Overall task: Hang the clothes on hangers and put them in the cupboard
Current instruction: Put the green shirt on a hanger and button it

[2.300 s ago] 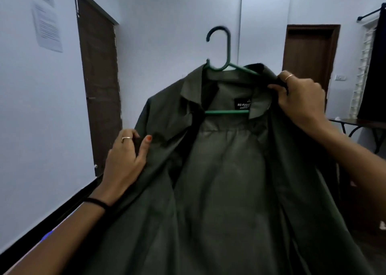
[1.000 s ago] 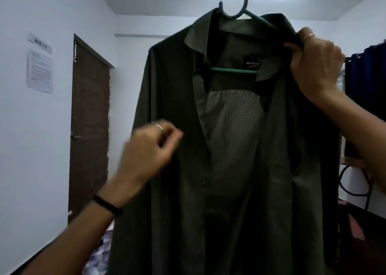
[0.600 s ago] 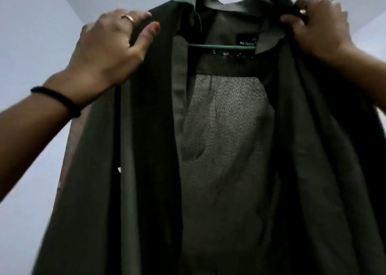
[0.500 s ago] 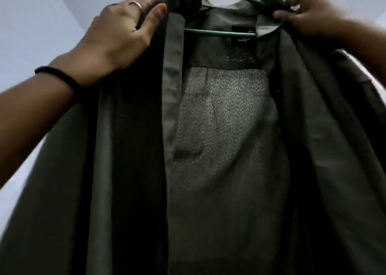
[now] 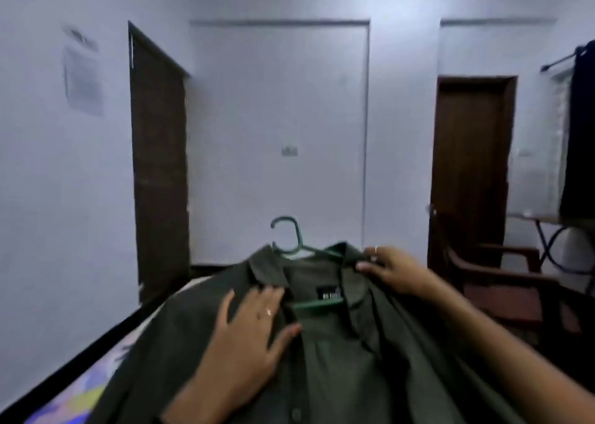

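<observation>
The pale white walls of the room took up most of what I could see, with a dark brown wooden door off to the left of the hands and a second brown door beyond the right one. Low on the left, under the garment, ran a bed with a bright patterned sheet. To the right of the grip stood a dark wooden armchair, a table with thin black metal legs behind it, and a dark curtain hanging above. A blurred paper notice was stuck to the left wall.

The dark olive-green collared shirt was spread out in front of the person, open down the front, its collar draped over a green plastic hanger whose hook stuck up free above the neckline. A small black label showed inside the collar, just above the hanger's bar.

The right hand had its fingers curled round the shirt's right shoulder and collar, seemingly over the hanger's arm, holding it up. The left hand lay flat with straight, spread fingers on the shirt's left front panel, pressing the cloth just below the collar and gripping nothing.
</observation>
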`<state>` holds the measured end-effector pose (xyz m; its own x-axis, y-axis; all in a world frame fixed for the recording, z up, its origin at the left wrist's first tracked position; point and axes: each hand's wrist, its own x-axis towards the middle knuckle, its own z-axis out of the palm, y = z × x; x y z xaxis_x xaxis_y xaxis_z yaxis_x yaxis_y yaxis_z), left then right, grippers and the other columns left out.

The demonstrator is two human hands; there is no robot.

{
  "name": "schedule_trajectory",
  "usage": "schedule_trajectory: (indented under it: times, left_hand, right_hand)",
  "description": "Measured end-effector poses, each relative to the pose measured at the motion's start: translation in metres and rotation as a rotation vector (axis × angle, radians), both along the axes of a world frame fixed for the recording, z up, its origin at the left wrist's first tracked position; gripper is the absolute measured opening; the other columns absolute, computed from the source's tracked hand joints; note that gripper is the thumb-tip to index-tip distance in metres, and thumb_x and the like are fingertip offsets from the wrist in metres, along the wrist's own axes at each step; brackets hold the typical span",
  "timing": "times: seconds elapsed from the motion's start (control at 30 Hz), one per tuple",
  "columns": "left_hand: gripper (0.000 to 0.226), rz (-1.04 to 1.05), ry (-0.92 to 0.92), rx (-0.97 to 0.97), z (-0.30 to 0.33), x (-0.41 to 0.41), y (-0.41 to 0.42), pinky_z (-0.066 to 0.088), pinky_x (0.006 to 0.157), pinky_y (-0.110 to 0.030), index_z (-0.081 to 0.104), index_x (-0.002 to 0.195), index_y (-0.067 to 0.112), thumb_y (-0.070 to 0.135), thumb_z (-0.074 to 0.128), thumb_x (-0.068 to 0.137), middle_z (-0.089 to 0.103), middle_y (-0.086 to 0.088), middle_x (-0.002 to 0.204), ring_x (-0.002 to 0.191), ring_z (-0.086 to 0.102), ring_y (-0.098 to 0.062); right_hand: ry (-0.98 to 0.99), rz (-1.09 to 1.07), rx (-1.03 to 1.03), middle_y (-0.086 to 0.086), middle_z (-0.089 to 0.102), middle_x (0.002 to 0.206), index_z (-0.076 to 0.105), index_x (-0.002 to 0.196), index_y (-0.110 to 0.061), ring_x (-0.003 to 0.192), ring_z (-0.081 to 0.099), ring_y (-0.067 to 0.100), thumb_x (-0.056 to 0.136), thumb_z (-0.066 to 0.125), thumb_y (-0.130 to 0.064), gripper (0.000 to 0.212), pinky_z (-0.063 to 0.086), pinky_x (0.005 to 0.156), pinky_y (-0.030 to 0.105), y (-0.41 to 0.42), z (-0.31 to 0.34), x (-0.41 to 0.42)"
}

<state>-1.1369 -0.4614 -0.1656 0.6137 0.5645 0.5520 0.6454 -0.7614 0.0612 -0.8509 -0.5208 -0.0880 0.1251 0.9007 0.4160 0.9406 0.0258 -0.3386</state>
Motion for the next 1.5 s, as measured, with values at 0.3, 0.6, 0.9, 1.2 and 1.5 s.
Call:
schedule_trajectory:
  times: [0.3, 0.6, 0.9, 1.2, 1.5]
  left_hand:
    - [0.067, -0.027, 0.406, -0.463, -0.237, 0.019, 0.012, 0.016, 0.106, -0.041, 0.056, 0.133, 0.029, 0.065, 0.013, 0.096, 0.050, 0.015, 0.141, 0.131, 0.035, -0.003]
    - [0.068, -0.062, 0.381, -0.573, -0.322, 0.043, 0.037, 0.027, 0.105, -0.042, 0.059, 0.131, 0.024, 0.059, 0.010, 0.099, 0.051, 0.009, 0.142, 0.131, 0.039, -0.006]
    - [0.034, 0.053, -0.213, -0.703, -0.321, 0.068, 0.065, 0.048, 0.088, -0.043, 0.064, 0.108, 0.021, 0.040, 0.039, 0.094, 0.065, 0.006, 0.107, 0.101, 0.058, -0.018]
    - [0.015, 0.182, -0.183, -0.622, -0.318, 0.092, 0.081, 0.043, 0.070, -0.037, 0.059, 0.082, 0.021, 0.034, 0.065, 0.088, 0.059, 0.008, 0.079, 0.078, 0.057, -0.020]
    - [0.008, 0.095, -0.132, -0.578, -0.317, 0.095, 0.082, 0.050, 0.064, -0.038, 0.066, 0.087, 0.019, 0.024, 0.070, 0.084, 0.060, 0.002, 0.086, 0.080, 0.060, -0.022]
  right_hand:
    - [0.149, -0.085, -0.320, -0.015, 0.054, 0.069, 0.043, 0.068, -0.031, 0.080, 0.056, 0.010, 0.093, 0.060, -0.039, 0.031, 0.041, 0.073, 0.030, 0.037, -0.275, 0.033]
    - [0.124, -0.261, -0.429, 0.003, 0.068, 0.101, 0.048, 0.085, -0.025, 0.103, 0.060, 0.027, 0.094, 0.052, -0.048, 0.025, 0.046, 0.071, 0.037, 0.081, -0.368, 0.055]
    - [0.537, -0.316, -0.124, 0.001, 0.058, 0.104, 0.061, 0.105, -0.013, 0.095, 0.055, 0.012, 0.087, 0.069, -0.027, 0.025, 0.038, 0.079, 0.008, 0.066, -0.358, 0.046]
    - [0.072, -0.220, -0.266, 0.003, 0.056, 0.088, 0.061, 0.085, -0.009, 0.079, 0.059, 0.027, 0.087, 0.067, -0.023, 0.016, 0.052, 0.062, 0.038, -0.005, -0.371, -0.057]
    - [0.084, -0.593, -0.194, 0.012, 0.052, 0.092, 0.055, 0.088, -0.005, 0.083, 0.054, 0.034, 0.084, 0.071, -0.022, 0.024, 0.048, 0.070, 0.041, 0.009, -0.402, -0.082]
